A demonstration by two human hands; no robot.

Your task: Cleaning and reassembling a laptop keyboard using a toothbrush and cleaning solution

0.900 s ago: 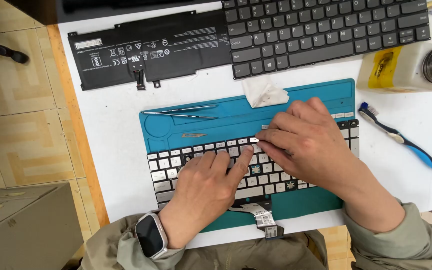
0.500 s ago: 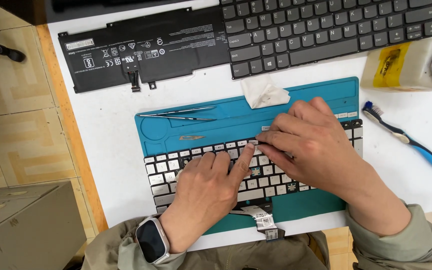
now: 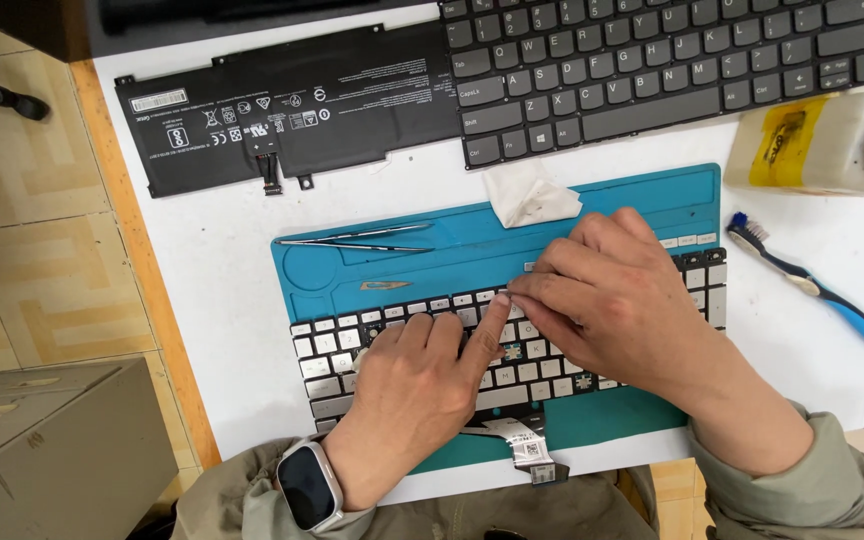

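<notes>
Little has shifted since the earlier frames: both hands rest on the same spot of the silver keyboard [image 3: 422,340], and only the camera has drifted a touch, so the white bottle [image 3: 812,140] sits slightly differently at the right edge.

That keyboard lies flat on the blue mat [image 3: 642,200], its ribbon cable [image 3: 517,435] trailing off the near edge. The left hand [image 3: 422,385], a smartwatch [image 3: 309,485] on its wrist, lies palm down across the keys, thumb stretched toward the upper rows. The right hand [image 3: 617,300] comes in from the right, its fingertips drawn together and meeting the left thumb at one small point near the upper key rows — pinched on something tiny, probably a single keycap, though the fingers hide it, so I cannot tell what, if anything, is held.

By the look of it, the step in hand is seating or lifting one key while the left hand steadies the board. The next move would call for light, level pressure — a small clip underneath could snap if forced at an angle.

Tweezers [image 3: 352,240] lie untouched on the mat's far part, near a crumpled wipe [image 3: 532,195]. Beyond it sit a black battery [image 3: 292,110] and a dark keyboard [image 3: 662,60]; a blue toothbrush [image 3: 812,285] rests right of the mat.
</notes>
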